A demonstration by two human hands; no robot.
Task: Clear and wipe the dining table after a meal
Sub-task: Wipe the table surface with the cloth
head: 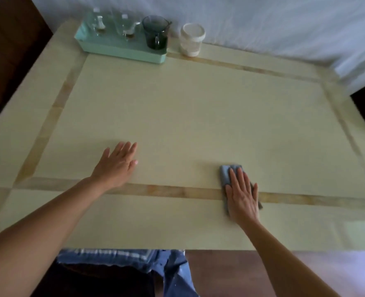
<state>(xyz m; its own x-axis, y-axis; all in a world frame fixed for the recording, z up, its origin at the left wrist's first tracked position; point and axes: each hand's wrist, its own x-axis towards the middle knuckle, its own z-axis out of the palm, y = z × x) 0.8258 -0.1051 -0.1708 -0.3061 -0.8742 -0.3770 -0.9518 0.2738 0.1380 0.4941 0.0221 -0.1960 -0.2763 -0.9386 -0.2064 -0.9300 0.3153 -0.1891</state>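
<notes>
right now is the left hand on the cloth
No, the blue-grey cloth lies under the flat right hand, while the left hand rests open on the table.

Taking the cream table (pixel 188 116) as a clock face, the left hand (pixel 116 166) lies flat at about 8 o'clock, fingers straight and together. At 5 o'clock the right hand (pixel 242 196) presses flat on a folded blue-grey cloth (pixel 226 174), which lies across the tan inlay strip. At 11 o'clock a mint tray (pixel 121 51) holds blurred clear glasses (pixel 113 24) and a dark glass mug (pixel 156 33). A white jar (pixel 192 39) stands at 12 o'clock, just beside the tray, before a white curtain (pixel 263 22).
</notes>
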